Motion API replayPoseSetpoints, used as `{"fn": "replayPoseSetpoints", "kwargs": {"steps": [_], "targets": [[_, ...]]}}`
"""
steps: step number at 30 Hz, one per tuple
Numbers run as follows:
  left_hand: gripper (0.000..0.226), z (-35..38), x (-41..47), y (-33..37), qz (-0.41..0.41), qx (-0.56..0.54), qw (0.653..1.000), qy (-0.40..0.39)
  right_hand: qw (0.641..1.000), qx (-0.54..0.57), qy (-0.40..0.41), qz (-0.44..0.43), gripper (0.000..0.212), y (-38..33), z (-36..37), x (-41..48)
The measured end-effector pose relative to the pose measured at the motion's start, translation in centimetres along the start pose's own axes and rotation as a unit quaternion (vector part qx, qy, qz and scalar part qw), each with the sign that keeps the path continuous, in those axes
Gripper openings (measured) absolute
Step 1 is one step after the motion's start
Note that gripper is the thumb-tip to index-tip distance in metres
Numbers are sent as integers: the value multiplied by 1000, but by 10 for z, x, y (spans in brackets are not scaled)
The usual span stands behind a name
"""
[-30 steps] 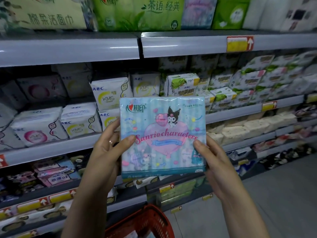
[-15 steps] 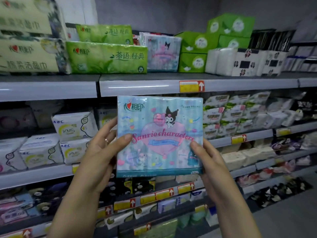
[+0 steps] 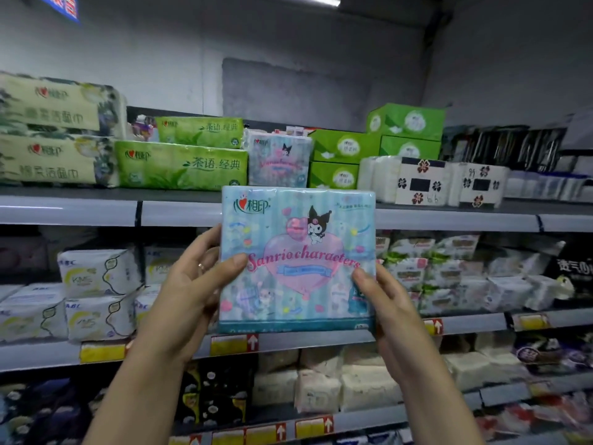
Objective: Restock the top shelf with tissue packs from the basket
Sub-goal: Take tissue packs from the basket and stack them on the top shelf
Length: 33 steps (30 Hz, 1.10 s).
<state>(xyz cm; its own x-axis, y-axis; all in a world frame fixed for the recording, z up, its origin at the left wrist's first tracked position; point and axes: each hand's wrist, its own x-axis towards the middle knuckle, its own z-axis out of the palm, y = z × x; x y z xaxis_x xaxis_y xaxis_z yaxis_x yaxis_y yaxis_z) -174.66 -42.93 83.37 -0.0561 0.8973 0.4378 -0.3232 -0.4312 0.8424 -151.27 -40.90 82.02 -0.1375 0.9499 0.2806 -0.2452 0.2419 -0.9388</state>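
Nearer top shelf [image 3: 179, 208]: tissue pack [image 3: 296, 258], raised.

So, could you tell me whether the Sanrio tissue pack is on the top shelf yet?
Not yet. The Sanrio tissue pack is held upright between left hand and right hand, in front of the top shelf.

The tissue pack [image 3: 296, 258] covers part of the top shelf [image 3: 179, 213] front edge and the goods on the shelf behind it. Most fingers of the left hand [image 3: 189, 293] and the right hand [image 3: 390, 309] lie behind the pack, out of sight. Both forearms are cut off by the bottom edge. The cream packs [image 3: 54, 130] at the top shelf's left end run past the left edge. Small print on the pack is too blurred to read.
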Motion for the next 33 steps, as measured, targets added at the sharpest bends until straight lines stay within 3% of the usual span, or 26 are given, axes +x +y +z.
{"fn": "replayPoseSetpoints", "kwargs": {"steps": [4, 8, 12, 14, 16, 19, 22, 26, 30, 33], "targets": [[100, 14, 14, 7, 16, 28, 999, -1, 999, 1, -39, -38, 62, -13, -9, 13], [97, 15, 38, 11, 13, 53, 999, 1, 998, 1, -39, -50, 73, -18, -16, 38], [90, 16, 65, 19, 5, 51, 999, -7, 997, -22, -31, -65, 69, -29, -16, 67], [71, 16, 79, 22, 9, 47, 999, -11, 996, -39, -26, -73, 88, -33, -13, 82], [67, 14, 94, 25, 16, 43, 999, -11, 996, -44, -19, -76, 100, -36, -10, 97], [66, 11, 116, 31, 29, 34, 999, -15, 994, -45, -23, -98, 94, -44, -5, 119], [68, 6, 142, 39, 43, 44, 998, -16, 994, -40, -8, -102, 103, -51, 3, 144], [63, 1, 177, 52, 64, 89, 994, -4, 990, -25, -16, -136, 83, -62, 10, 174], [57, 4, 209, 61, 67, 113, 991, -11, 986, -21, -6, -165, 102, -68, 11, 203], [63, 6, 231, 64, 73, 140, 987, -21, 984, -35, -9, -172, 90, -74, 8, 222]]}}
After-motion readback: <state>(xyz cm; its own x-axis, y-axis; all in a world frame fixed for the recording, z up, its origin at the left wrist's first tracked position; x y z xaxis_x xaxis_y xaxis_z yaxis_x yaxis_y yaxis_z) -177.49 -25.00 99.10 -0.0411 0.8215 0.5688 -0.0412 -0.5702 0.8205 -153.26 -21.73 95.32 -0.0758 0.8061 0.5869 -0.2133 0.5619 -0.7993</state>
